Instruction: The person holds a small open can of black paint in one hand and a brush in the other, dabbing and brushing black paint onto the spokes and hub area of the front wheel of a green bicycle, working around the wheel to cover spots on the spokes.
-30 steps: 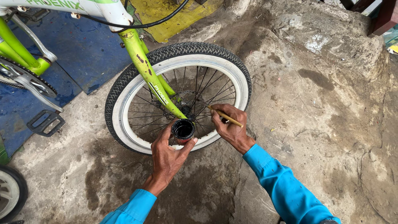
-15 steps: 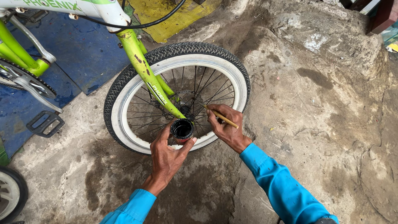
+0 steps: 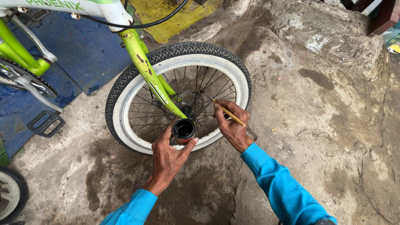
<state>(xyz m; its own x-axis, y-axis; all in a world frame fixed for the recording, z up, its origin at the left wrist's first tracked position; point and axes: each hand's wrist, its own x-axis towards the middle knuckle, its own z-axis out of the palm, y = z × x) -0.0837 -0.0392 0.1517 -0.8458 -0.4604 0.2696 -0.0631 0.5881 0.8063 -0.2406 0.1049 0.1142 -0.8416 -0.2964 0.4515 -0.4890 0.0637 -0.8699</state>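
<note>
A small lime-green bicycle stands on stained concrete, its front wheel (image 3: 125, 108) with black tyre and white sidewall in the middle of the view. My left hand (image 3: 168, 154) grips a small round can (image 3: 183, 130) of dark liquid just below the wheel hub, in front of the spokes. My right hand (image 3: 231, 125) holds a thin wooden-handled brush (image 3: 227, 111), its tip pointing up-left toward the hub and the green fork (image 3: 152, 79). Both sleeves are bright blue.
The crank, chainring (image 3: 29, 81) and a black pedal (image 3: 46, 123) sit at the left over a blue mat (image 3: 83, 46). A yellow sheet (image 3: 175, 12) lies behind the wheel. Part of another wheel (image 3: 10, 196) shows at the bottom left. Rough concrete rises at the right.
My right hand with the brush has shifted slightly toward the hub. The left hand and can stay in nearly the same place.
</note>
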